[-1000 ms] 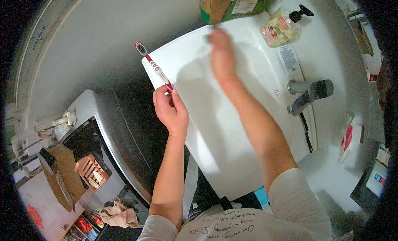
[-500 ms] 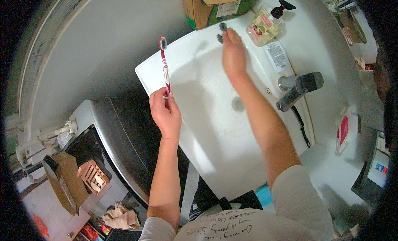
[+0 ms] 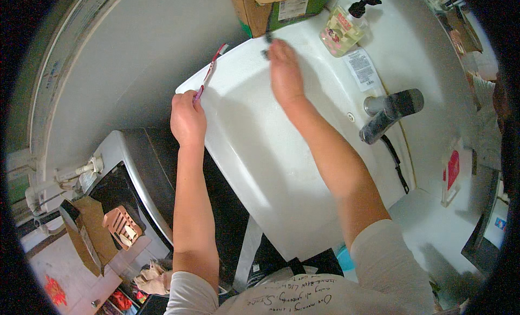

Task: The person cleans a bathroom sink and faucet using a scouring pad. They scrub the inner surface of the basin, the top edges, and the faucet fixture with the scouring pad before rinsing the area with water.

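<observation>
My left hand (image 3: 188, 117) is closed round the lower handle of a red-and-white toothbrush (image 3: 210, 69), at the left corner of a white washbasin (image 3: 254, 190). The brush slants up and to the right, its bristle head beside the basin's far rim. My right hand (image 3: 285, 71), blurred by motion, presses a dark grey scouring ball (image 3: 266, 54) to the far part of the basin, below a cardboard box. Fingers cover most of the ball; only dark bits show at its left edge.
The green-and-brown cardboard box (image 3: 292, 10) stands behind the far rim. A pump soap bottle (image 3: 342, 30), a white tube (image 3: 363, 71) and the tap (image 3: 392, 111) line the right side. To the left stand a dark-topped washing machine (image 3: 154, 168) and an orange soap dish (image 3: 122, 227).
My left hand has moved left and up, and the toothbrush now leans to the right instead of standing nearly upright. My right hand has slid left along the far rim with the scouring ball.
</observation>
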`<state>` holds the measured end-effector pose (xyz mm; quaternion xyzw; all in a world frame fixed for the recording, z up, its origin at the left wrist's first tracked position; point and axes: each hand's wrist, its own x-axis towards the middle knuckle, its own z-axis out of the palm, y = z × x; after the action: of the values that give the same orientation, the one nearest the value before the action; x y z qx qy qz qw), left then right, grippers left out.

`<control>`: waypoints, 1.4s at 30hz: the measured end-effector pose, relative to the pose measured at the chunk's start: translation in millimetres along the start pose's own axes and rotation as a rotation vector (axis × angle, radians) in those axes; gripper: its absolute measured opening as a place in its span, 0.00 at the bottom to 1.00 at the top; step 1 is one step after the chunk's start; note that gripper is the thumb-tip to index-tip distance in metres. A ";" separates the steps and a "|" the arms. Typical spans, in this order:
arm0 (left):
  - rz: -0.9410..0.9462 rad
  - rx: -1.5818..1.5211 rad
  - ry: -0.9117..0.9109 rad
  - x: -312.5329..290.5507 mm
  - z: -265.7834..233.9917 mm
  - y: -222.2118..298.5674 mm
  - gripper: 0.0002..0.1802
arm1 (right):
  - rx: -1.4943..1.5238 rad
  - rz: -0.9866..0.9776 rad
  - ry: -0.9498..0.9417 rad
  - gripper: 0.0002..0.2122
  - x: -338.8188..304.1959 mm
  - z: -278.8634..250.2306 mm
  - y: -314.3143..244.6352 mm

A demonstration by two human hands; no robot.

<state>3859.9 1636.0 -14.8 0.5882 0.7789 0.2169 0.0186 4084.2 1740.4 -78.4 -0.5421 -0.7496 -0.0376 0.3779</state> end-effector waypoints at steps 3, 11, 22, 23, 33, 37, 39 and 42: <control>0.018 0.024 0.001 -0.3 0.4 -0.2 0.09 | 0.100 -0.145 -0.170 0.14 -3.7 -8.6 -18.6; -0.034 0.040 -0.031 -19.5 -11.6 4.9 0.09 | 0.212 0.078 -0.150 0.16 -36.0 -55.4 9.3; -0.008 -0.792 -0.402 -88.9 12.8 124.2 0.32 | 0.978 0.984 -0.263 0.18 -106.7 -92.3 -26.9; -0.074 -0.805 -0.473 -90.3 29.0 131.5 0.29 | 0.925 0.848 -0.289 0.19 -106.5 -102.5 -35.7; -0.487 -1.288 -0.355 -78.9 63.3 141.7 0.21 | 0.252 0.342 0.320 0.35 -16.4 -101.8 36.8; -0.403 -1.157 -0.354 -81.3 57.4 126.7 0.20 | 0.284 0.470 0.445 0.35 35.4 -82.8 71.2; -0.336 -1.049 -0.277 -76.9 48.5 128.3 0.17 | 0.315 0.534 0.438 0.31 41.7 -75.3 78.1; -0.112 -0.843 -0.130 -55.6 47.7 127.8 0.15 | 0.337 0.553 0.355 0.27 41.5 -71.6 81.7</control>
<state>4006.7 1627.1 -24.5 0.4984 0.6502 0.4773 0.3177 4185.3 1773.0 -31.1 -0.6394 -0.4931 0.0966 0.5819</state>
